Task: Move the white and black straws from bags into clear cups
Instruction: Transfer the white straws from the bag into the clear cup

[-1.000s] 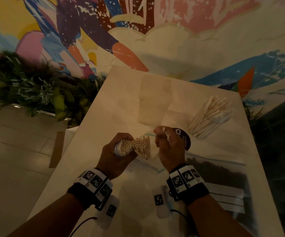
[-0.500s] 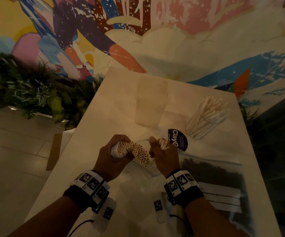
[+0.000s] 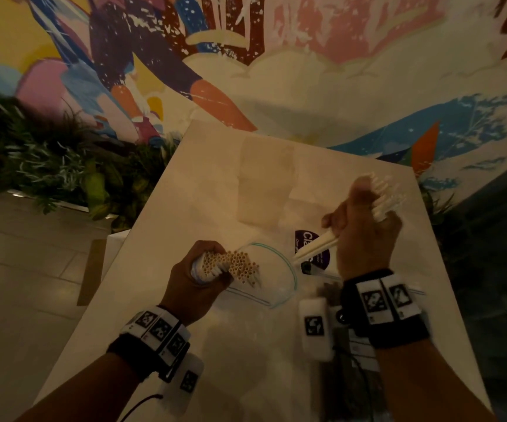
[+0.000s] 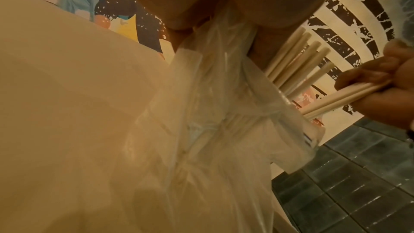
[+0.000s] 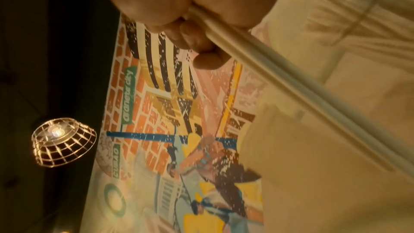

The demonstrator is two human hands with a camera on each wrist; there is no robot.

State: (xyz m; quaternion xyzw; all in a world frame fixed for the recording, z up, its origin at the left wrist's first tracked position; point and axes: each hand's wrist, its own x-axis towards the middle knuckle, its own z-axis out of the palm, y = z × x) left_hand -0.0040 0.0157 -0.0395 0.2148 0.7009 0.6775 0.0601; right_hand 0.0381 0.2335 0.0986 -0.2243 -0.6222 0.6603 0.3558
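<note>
My left hand (image 3: 197,275) grips a clear zip bag (image 3: 276,278) bunched around a bundle of white straws (image 3: 240,264), their open ends facing up; the bag's plastic (image 4: 212,112) hangs below the hand in the left wrist view. My right hand (image 3: 364,233) holds a few white straws (image 3: 316,246) (image 5: 280,73) pulled out of the bag, up at the clear cup's white straws (image 3: 386,196) at the right. The cup itself is hidden behind the hand. A second bag with black straws (image 3: 328,295) lies on the table under my right wrist.
The white table (image 3: 203,190) runs away from me to a painted mural wall. A round dark sticker (image 3: 310,248) lies near the middle of the table. Green plants (image 3: 48,166) line the floor on the left. A caged lamp (image 5: 60,141) hangs overhead.
My right hand has pulled a few white straws out of the bag and moved up and right to the cup. The left hand keeps its hold on the bag and bundle.
</note>
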